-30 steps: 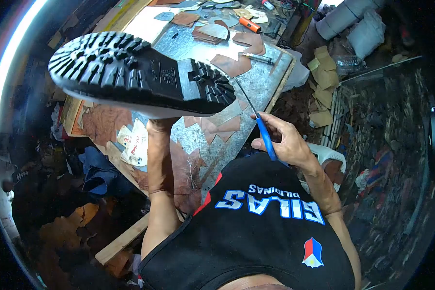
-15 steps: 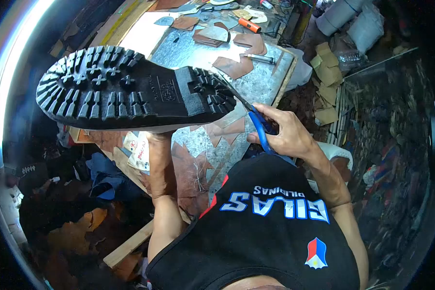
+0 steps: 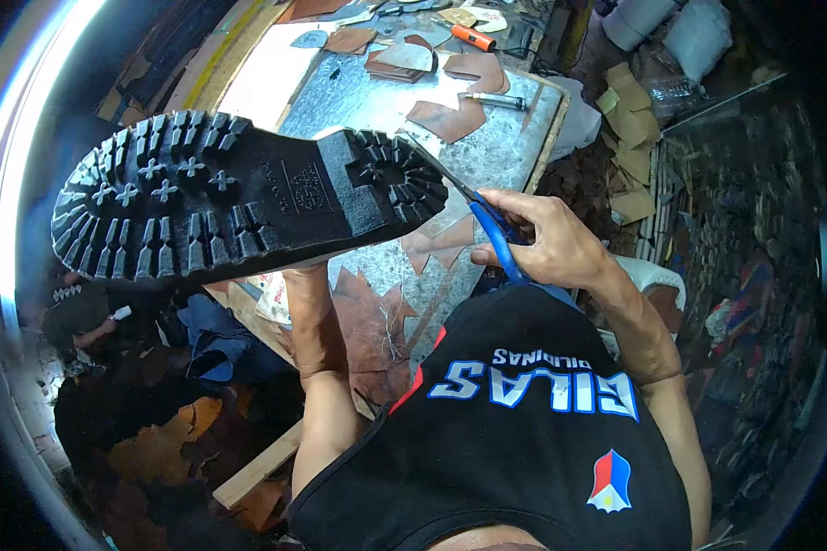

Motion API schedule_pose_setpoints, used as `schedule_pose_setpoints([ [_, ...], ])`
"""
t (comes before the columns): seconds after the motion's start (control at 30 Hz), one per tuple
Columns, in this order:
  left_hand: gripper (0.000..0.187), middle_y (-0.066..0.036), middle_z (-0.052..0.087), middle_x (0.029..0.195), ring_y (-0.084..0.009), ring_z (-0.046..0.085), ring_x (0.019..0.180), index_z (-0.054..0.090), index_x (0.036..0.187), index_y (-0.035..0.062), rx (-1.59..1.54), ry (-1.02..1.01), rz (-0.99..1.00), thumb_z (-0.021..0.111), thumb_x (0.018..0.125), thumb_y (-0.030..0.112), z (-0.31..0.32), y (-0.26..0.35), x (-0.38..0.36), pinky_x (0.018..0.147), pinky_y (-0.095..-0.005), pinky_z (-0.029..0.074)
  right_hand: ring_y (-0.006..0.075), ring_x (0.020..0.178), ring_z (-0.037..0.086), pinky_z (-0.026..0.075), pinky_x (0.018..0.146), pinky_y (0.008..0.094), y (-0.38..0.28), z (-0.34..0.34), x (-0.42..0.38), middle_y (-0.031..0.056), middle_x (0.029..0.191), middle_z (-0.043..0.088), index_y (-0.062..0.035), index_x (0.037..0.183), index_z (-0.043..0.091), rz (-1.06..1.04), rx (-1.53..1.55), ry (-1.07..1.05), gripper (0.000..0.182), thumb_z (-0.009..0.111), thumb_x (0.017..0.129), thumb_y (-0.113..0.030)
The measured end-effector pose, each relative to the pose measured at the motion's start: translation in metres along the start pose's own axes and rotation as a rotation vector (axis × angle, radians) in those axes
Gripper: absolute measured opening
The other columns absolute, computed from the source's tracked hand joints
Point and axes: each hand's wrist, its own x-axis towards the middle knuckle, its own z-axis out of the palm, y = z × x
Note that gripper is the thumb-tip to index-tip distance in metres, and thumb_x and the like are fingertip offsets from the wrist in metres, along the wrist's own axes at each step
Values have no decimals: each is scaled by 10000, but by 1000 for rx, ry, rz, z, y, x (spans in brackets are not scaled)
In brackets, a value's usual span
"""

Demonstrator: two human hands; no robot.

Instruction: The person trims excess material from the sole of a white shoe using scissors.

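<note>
A black lugged shoe sole (image 3: 289, 197) is held up tread side toward me, its heel end at the right. From underneath, my left hand (image 3: 305, 270) supports it; the fingers are hidden behind the sole and only the wrist end shows. My right hand (image 3: 547, 241) is closed around the blue handles of a pair of scissors (image 3: 496, 235). The dark blades point up and left, right along the edge of the heel.
Behind the sole stands a metal-topped worktable (image 3: 496, 165) with brown leather pieces (image 3: 450, 119), an orange-handled tool (image 3: 473, 38) and a silver tube-shaped tool (image 3: 494, 99). Cardboard scraps (image 3: 627, 119) lie to the right. Leather scraps (image 3: 165, 450) cover the floor at left.
The toe end of the sole has dropped and tilted down to the left. The scissors stay at the heel edge, with my right hand nearly in place. The view has shifted slightly.
</note>
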Motion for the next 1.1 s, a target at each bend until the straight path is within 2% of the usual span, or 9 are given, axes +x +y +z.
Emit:
schedule_pose_setpoints([
  [0.07,545,-172,380,1449,-289,375,1341,321,1439,30,1835,-285,162,345,1001,354,-12,1,5,1123,-461,297,75,778,568,488,689,259,-1,-1,-1,74,856,650,69,1254,527,9,-1,-11,629,802,748,-184],
  [0.1,545,-172,380,1449,-289,375,1341,321,1439,30,1838,-283,163,345,1001,354,-13,-2,4,1123,-461,297,75,778,568,488,689,259,0,-1,-1,74,856,650,69,1254,527,9,2,-12,629,802,748,-184],
  [0.17,588,-155,388,1445,-261,391,1324,342,1429,31,3329,158,1004,368,987,419,-17,-30,7,1123,-416,293,56,752,547,476,650,245,4,1,-1,58,829,643,66,1260,526,-89,4,20,603,790,759,-142],
  [0.7,603,-150,383,1447,-262,383,1322,330,1433,30,3327,-303,677,405,976,416,-39,-45,-62,1124,-415,279,150,860,600,476,821,321,20,-6,-5,115,927,649,43,1260,529,-122,-39,28,703,833,703,-261],
  [0.8,606,-149,382,1447,-263,381,1322,327,1434,30,3324,-382,590,412,974,415,-18,-40,-53,1125,-415,276,197,874,624,479,843,343,17,-9,0,150,939,659,49,1243,535,-141,-80,-11,730,845,676,-289],
  [0.83,607,-149,382,1447,-263,381,1322,326,1434,30,3322,-407,562,414,973,415,4,-7,45,1125,-415,275,190,879,626,481,841,340,16,-10,0,153,948,662,52,1240,535,-170,-94,-19,720,843,678,-277],
  [0.97,612,-148,381,1448,-263,378,1321,323,1435,29,3309,-499,451,424,970,414,0,-11,19,1125,-415,272,168,872,629,490,821,327,15,-11,0,154,958,668,54,1234,538,-162,-92,-61,681,835,692,-232],
  [1.0,613,-148,380,1448,-263,378,1321,322,1435,29,3304,-521,424,426,969,413,-22,-40,-70,1125,-415,271,168,872,629,490,821,327,14,-11,0,154,958,668,54,1234,538,-162,-90,-62,681,835,692,-232],
  [1.1,617,-147,379,1448,-263,376,1320,320,1436,29,3290,-591,346,434,967,413,2,-11,6,1125,-415,268,148,836,635,501,789,309,13,-10,-2,144,931,676,53,1240,536,-156,-61,-82,650,826,704,-171],
])
